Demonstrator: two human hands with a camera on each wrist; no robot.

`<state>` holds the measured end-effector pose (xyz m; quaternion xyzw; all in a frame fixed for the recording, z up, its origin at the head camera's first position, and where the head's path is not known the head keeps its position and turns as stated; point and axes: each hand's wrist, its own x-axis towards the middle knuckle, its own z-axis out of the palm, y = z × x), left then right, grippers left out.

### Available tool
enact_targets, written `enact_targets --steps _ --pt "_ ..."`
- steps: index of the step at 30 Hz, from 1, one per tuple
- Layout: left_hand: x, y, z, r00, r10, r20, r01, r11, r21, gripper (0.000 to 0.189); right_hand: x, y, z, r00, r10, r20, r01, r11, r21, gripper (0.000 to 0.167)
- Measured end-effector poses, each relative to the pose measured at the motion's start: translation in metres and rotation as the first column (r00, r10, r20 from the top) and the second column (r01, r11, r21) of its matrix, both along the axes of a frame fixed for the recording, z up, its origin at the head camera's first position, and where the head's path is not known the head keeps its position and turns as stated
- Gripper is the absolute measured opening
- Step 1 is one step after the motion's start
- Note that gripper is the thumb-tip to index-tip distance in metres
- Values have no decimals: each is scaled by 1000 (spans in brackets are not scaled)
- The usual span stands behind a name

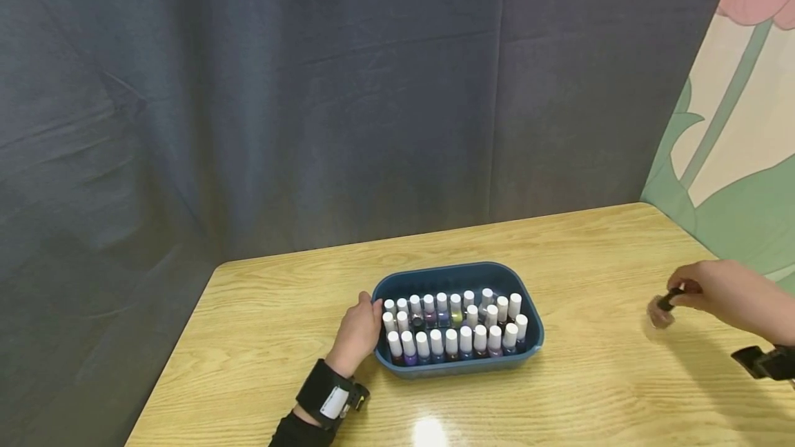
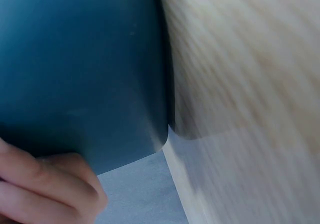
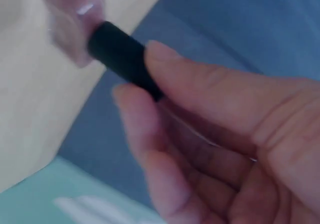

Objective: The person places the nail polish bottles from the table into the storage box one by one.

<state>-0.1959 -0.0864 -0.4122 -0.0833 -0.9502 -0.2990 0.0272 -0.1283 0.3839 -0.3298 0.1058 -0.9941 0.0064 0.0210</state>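
In the head view my left hand (image 1: 358, 328) is at the left end of a dark blue plastic bin (image 1: 447, 368), gripping its rim. The left wrist view shows the fingers (image 2: 50, 184) bent against the bin's smooth outer wall (image 2: 85, 78). Rows of white-capped nail polish bottles (image 1: 451, 340) stand inside, in purple, blue, yellow and dark shades. Off to the far right, my right hand (image 1: 723, 292) pinches a nail polish bottle (image 1: 661, 312) by its black cap (image 3: 122, 56) between thumb and fingertips. Its pinkish glass body hangs tilted over the table.
The bin stands on a light wood-grain table (image 1: 267, 336). Behind it hangs a dark grey-blue curtain (image 1: 373, 102), and a painted flower wall (image 1: 745, 157) borders the right side. A black band (image 1: 323, 392) wraps the left wrist.
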Motion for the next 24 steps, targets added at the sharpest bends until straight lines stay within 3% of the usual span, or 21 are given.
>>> enact_targets --steps 2,7,13,15,21,24 --pt "0 0 0 1000 1 -2 -1 1000 0 21 -4 -14 9 994 65 -89 -66 998 -11 12" --pt "0 -1 0 1000 -2 -9 2 1000 2 21 -11 -51 31 950 180 -255 -192 981 -22 20" --pt "-1 0 -2 1000 -5 -5 5 1000 5 21 -23 -92 53 899 275 -341 -306 951 -41 24" --pt "-1 0 -2 1000 -5 -5 5 1000 5 21 -27 -105 58 891 302 -338 -339 939 -55 23" --pt "0 0 -1 1000 -8 -3 8 1000 7 22 -34 -145 67 899 340 -278 -374 924 -80 22" --pt "0 1 -1 1000 -11 2 11 1000 9 22 -39 -166 66 886 385 -259 -418 904 -86 22"
